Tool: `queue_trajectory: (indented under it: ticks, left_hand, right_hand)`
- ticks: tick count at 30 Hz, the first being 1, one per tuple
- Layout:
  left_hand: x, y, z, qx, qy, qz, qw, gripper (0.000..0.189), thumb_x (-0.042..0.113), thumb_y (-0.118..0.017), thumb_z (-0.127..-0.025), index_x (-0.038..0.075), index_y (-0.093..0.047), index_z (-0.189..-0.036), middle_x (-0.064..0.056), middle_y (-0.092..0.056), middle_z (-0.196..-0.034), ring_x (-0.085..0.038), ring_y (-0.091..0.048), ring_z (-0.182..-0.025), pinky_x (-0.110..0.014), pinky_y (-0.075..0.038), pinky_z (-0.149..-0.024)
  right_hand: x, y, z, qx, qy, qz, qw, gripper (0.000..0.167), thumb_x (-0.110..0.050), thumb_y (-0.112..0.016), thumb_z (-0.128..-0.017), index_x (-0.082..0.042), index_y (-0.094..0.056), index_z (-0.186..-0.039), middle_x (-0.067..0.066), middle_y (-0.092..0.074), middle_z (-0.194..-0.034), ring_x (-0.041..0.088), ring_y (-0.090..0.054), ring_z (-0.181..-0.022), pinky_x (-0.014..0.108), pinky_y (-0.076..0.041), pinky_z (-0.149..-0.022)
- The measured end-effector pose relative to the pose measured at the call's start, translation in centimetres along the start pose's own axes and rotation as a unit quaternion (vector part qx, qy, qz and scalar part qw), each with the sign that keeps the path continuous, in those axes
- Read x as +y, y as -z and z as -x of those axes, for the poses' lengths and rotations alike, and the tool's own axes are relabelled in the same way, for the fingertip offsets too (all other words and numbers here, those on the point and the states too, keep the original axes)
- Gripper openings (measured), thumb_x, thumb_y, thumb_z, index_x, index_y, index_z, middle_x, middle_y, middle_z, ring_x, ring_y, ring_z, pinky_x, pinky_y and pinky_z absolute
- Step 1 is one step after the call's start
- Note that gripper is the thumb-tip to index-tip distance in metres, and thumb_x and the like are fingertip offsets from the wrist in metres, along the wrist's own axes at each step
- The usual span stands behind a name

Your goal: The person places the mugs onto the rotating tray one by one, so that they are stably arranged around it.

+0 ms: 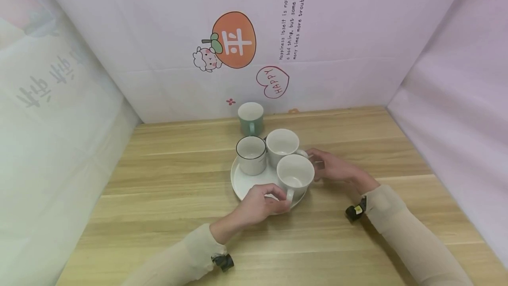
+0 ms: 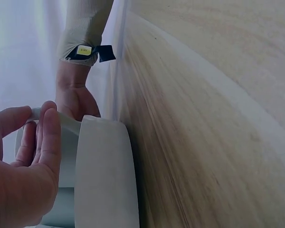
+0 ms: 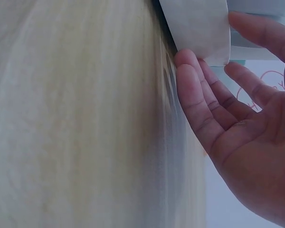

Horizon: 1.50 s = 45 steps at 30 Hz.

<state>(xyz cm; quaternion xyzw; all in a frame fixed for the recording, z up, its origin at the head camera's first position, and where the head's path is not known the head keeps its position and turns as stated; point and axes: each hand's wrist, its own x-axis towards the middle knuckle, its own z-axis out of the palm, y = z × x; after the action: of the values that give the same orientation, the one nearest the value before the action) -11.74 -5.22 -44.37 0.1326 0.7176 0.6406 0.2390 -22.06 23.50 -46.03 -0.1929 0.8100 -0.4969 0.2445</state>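
Plate (image 1: 245, 185) has a black-rimmed mug (image 1: 252, 160) at 10 o'clock, your left hand (image 1: 263, 204) is down around 6, back mug (image 1: 281, 144) at 12ish, front mug (image 1: 295, 174) at 4 with that hand pinching its handle (image 1: 290, 195), and your right hand (image 1: 331, 165) is loosely spread against the plate at 3.

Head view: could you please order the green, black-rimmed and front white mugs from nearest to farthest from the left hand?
1. Front white mug: handle pinched by left hand.
2. Black-rimmed mug: plate's left side.
3. Green mug: beyond the plate.
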Motion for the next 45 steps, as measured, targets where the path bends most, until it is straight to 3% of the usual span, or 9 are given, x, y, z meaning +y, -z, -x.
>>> queue_trajectory:
  ticks: [7,12,17,30,37,45]
  left_hand:
    - [-0.2,0.5,0.1,-0.017,-0.030,-0.041,0.9986,0.018,0.017,-0.075,-0.089,0.004,-0.070,-0.100,-0.003,-0.072,-0.093,-0.003,-0.067,-0.077,-0.017,-0.053,-0.072]
    - [-0.1,1.1,0.2,-0.026,-0.057,-0.075,0.9952,0.018,0.016,-0.072,-0.091,0.003,-0.070,-0.103,-0.012,-0.073,-0.095,-0.002,-0.066,-0.076,-0.017,-0.054,-0.073]
    - [0.1,1.8,0.2,-0.015,-0.082,-0.115,0.9899,0.015,0.016,-0.070,-0.093,0.005,-0.072,-0.103,-0.014,-0.073,-0.100,-0.003,-0.063,-0.081,-0.018,-0.054,-0.073]
    - [0.8,4.2,0.7,0.017,-0.067,-0.114,0.9910,0.016,0.015,-0.067,-0.095,0.004,-0.070,-0.106,-0.015,-0.072,-0.096,-0.008,-0.066,-0.083,-0.021,-0.057,-0.072]
    - [1.0,5.7,1.0,0.033,-0.059,-0.113,0.9913,0.018,0.018,-0.066,-0.096,0.004,-0.069,-0.107,-0.014,-0.071,-0.094,-0.035,-0.068,-0.091,-0.025,-0.055,-0.074]
    - [1.2,7.3,1.3,0.052,-0.049,-0.097,0.9926,0.023,0.018,-0.066,-0.095,0.001,-0.068,-0.111,-0.020,-0.070,-0.101,-0.025,-0.068,-0.091,-0.026,-0.056,-0.076]
  right_hand:
    - [0.1,0.0,0.0,0.006,0.023,0.017,0.9996,0.066,0.005,-0.070,-0.081,-0.008,-0.044,-0.140,0.027,-0.058,-0.128,0.033,-0.063,-0.111,0.040,-0.060,-0.077]
    - [0.3,0.1,-0.1,0.010,0.032,0.022,0.9992,0.064,0.004,-0.068,-0.083,-0.008,-0.044,-0.141,0.024,-0.060,-0.123,0.025,-0.065,-0.102,0.039,-0.059,-0.072]
    - [0.3,0.2,-0.1,0.014,0.027,0.027,0.9992,0.065,0.004,-0.068,-0.083,-0.008,-0.044,-0.142,0.024,-0.061,-0.122,0.024,-0.065,-0.101,0.039,-0.059,-0.068]
    - [0.4,0.2,-0.3,0.013,0.010,0.024,0.9996,0.064,0.007,-0.065,-0.084,-0.010,-0.044,-0.142,0.026,-0.060,-0.125,0.033,-0.064,-0.108,0.039,-0.059,-0.069]
    - [0.4,0.2,-0.2,0.009,0.011,0.021,0.9997,0.067,0.006,-0.067,-0.083,-0.009,-0.043,-0.143,0.026,-0.059,-0.126,0.033,-0.063,-0.109,0.040,-0.059,-0.070]
    - [0.4,0.1,-0.2,0.010,0.014,0.018,0.9997,0.066,0.006,-0.067,-0.082,-0.010,-0.044,-0.142,0.025,-0.060,-0.125,0.033,-0.063,-0.108,0.039,-0.059,-0.066]
